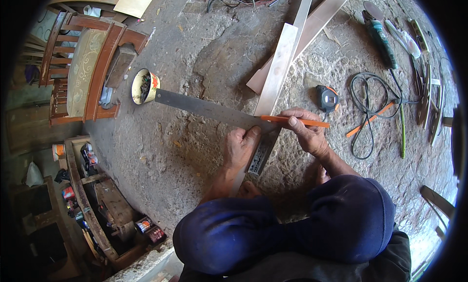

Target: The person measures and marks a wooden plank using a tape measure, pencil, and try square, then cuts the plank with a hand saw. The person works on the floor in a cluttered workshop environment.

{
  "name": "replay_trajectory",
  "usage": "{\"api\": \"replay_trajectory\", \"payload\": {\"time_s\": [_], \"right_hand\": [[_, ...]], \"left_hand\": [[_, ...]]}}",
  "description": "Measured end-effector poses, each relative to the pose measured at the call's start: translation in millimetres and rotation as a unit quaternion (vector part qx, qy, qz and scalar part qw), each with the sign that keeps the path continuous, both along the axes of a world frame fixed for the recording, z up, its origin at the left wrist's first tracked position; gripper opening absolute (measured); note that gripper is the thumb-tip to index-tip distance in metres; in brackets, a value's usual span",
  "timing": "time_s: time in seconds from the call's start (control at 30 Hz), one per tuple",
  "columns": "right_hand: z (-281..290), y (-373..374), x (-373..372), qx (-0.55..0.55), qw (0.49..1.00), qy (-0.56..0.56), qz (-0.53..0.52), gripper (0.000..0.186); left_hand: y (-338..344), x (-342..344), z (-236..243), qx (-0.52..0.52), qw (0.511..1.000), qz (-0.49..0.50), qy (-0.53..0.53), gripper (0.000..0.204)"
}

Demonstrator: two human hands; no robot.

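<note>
My left hand (238,149) is closed with its thumb on a steel try square (204,109), pressing it against a long pale flat bar (280,62). The square's long blade points left, while its dark stock lies along the bar between my hands. In my right hand (310,136) an orange carpenter's pencil (319,123) is pinched, its left end resting at the square's corner over the bar. The bar's near end runs down past my left wrist toward my feet. I cannot tell whether the bar is metal or wood.
A tape measure (327,98) lies right of my hands, beside a coiled cable (369,87) and an angle grinder (380,38). Another wide bar (321,23) crosses under the first. A bowl of small pieces (154,82) touches the blade's left end. A wooden toolbox (92,209) stands lower left.
</note>
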State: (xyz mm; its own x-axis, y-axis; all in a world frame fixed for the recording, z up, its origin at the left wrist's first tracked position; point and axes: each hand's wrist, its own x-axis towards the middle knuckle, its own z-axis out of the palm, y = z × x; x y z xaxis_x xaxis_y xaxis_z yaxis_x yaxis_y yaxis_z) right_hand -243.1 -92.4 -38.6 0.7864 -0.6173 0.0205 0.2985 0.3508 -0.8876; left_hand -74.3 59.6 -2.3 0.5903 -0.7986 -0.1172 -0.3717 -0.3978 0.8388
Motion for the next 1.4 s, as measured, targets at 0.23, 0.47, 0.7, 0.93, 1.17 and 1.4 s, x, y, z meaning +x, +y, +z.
{"api": "replay_trajectory", "payload": {"time_s": [0.23, 0.47, 0.7, 0.93, 1.17, 1.4], "right_hand": [[15.4, -15.7, -4.3, -0.221, 0.973, 0.068, -0.001, 0.022], [30.5, -16.8, 1.6, -0.221, 0.973, 0.058, 0.03, 0.02], [41.1, -38.7, -17.9, -0.293, 0.9, 0.291, 0.142, 0.03], [10.9, 26.9, 2.9, 0.045, 0.971, 0.178, 0.153, 0.04], [9.6, 9.7, -1.6, 0.086, 0.98, 0.141, 0.113, 0.019], [21.1, -53.4, -3.4, 0.098, 0.992, 0.077, 0.008, 0.04]], "left_hand": [[0.6, 0.9, 0.1, 0.013, 1.0, -0.002, 0.017, 0.045], [4.1, 0.5, -7.8, 0.024, 0.998, 0.021, 0.058, 0.042], [17.6, 20.8, -7.4, 0.006, 0.997, 0.061, 0.053, 0.044], [9.0, 5.5, 1.2, -0.022, 0.997, 0.052, 0.05, 0.038], [43.5, -3.7, 3.8, 0.049, 0.998, -0.004, 0.048, 0.029], [101.7, 9.1, 16.6, 0.2, 0.961, -0.084, 0.17, 0.019]]}}
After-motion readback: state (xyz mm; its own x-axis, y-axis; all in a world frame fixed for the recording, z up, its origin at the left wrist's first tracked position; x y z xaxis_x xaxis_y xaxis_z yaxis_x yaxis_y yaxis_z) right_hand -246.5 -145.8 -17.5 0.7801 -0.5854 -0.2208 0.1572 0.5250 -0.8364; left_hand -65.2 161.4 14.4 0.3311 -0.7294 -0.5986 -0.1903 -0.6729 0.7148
